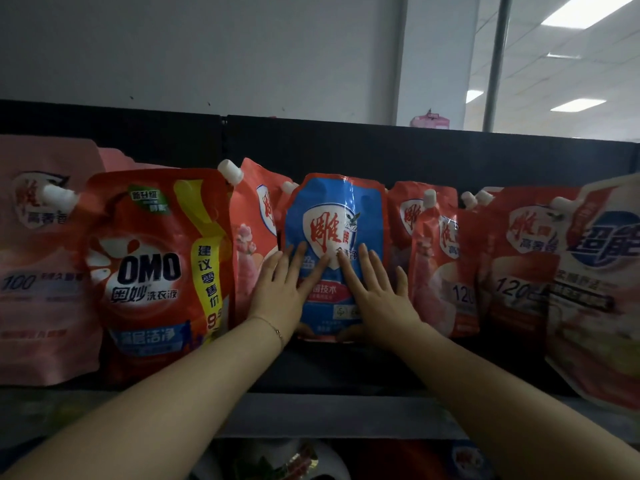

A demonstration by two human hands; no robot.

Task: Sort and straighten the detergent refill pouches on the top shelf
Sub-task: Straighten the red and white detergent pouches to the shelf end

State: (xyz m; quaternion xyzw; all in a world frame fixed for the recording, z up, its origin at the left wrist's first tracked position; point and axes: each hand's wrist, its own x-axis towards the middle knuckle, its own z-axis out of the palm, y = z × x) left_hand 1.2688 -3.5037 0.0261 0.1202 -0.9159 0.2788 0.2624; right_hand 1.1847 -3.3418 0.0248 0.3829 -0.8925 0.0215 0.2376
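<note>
While your left hand (pixel 277 299) and right hand (pixel 377 301) press flat-fingered on 12 o'clock blue pouch (pixel 334 202): likely straightening; next, seat upright.

OMO pouch (pixel 152 258) left of centre pouch (pixel 336 209), both on shelf (pixel 329 410), third pouch (pixel 254 216) seemingly behind

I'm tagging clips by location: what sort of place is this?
Likely a shop, perhaps its stockroom. A dark shelf holds pouches of several brands, the OMO pouch bears a printed price band, and ceiling lights show beyond. The left hand and right hand press the blue pouch.
</note>
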